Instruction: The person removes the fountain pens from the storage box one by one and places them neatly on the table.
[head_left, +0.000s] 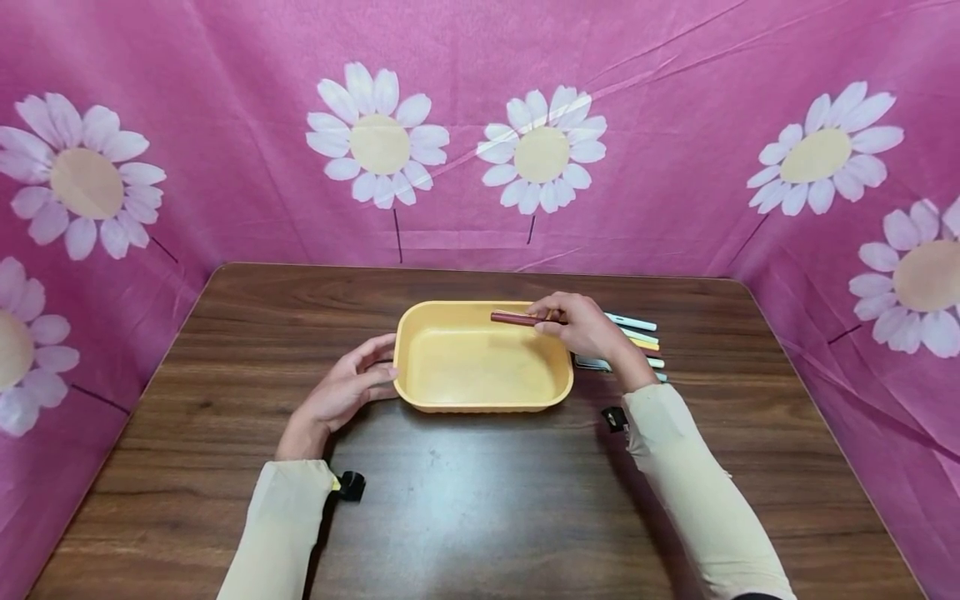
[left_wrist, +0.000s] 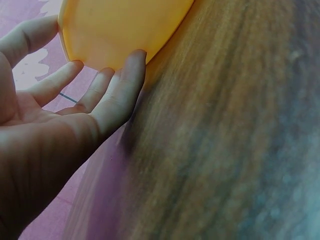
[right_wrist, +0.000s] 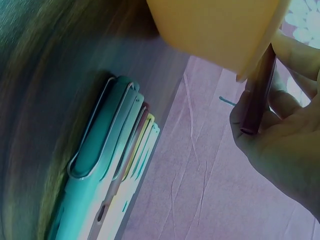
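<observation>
A yellow plastic tray (head_left: 480, 408) stands on the wooden table. At its left end my left hand (head_left: 348, 387) rests its spread, fairly straight fingertips against the outer wall, as the left wrist view also shows. Over the tray's back right part, my right hand (head_left: 581, 325) pinches a dark red pen (head_left: 513, 318) between thumb and fingers. The pen lies roughly level, its free end pointing left above the tray. In the right wrist view the other end of the dark red pen (right_wrist: 257, 100) shows beside the tray's wall.
Several pens (head_left: 648, 364) lie side by side right of the tray, partly hidden under my right forearm. A teal pen (right_wrist: 100, 135) with a wire clip is nearest in the right wrist view. A pink flowered cloth (head_left: 465, 233) hangs behind the table (head_left: 450, 500).
</observation>
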